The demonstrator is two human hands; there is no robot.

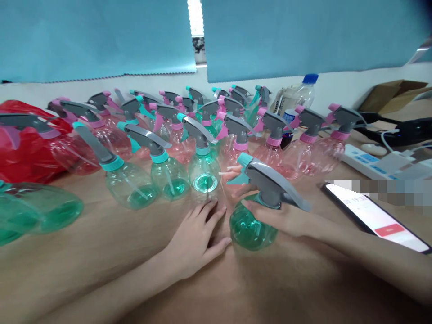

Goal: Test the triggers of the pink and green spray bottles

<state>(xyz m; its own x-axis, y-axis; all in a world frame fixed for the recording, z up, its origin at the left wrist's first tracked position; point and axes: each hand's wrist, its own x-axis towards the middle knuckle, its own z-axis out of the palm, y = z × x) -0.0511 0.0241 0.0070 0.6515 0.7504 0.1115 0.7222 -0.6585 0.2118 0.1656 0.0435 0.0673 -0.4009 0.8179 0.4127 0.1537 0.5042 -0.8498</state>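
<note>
A green spray bottle [254, 227] with a grey trigger head and teal nozzle stands near the middle of the table. My right hand [270, 213] is wrapped round its neck and upper body from the right, some fingers showing behind it. My left hand [199, 234] rests on the table just left of that bottle, fingers spread, holding nothing. Beyond my left hand stand a green spray bottle [204, 173] with a teal collar and another green one [169, 180]. A third green spray bottle [131, 184] leans to the left.
Pink and green spray bottles crowd the back. A red plastic bag [33, 166] and lying green bottles [57, 209] are at left. At right are a phone [374, 218], a power strip [367, 159] and a cardboard box [388, 96]. A blue-capped bottle [305, 94] stands near the wall.
</note>
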